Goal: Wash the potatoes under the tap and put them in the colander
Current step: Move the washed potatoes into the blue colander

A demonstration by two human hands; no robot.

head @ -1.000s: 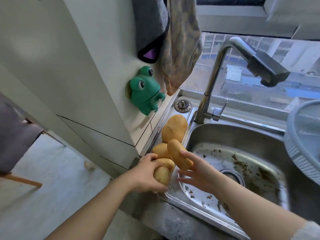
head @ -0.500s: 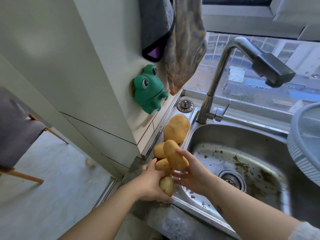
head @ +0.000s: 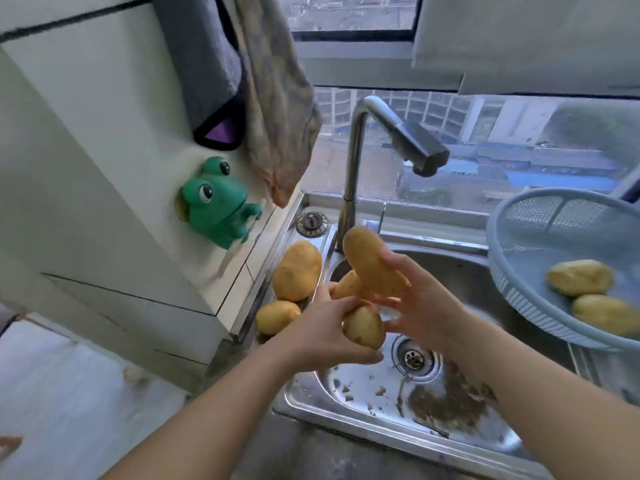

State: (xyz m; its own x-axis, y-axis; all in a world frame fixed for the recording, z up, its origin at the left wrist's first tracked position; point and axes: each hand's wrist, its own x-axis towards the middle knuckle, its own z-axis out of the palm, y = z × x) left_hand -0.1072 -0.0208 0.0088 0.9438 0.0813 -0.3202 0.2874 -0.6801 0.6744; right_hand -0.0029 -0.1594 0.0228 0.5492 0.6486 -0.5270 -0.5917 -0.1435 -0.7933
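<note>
As left hand (head: 322, 336) grips oval potato (head: 364, 328), right hand (head: 427, 306) oblong potato (head: 371, 262)

Colander (head: 526, 306), far right: cut off by the right edge, as is the nearer potato (head: 604, 313) inside. Third potato (head: 348, 287), between the hands: largely hidden behind the long potato (head: 372, 263) and the left hand (head: 325, 327).
</note>
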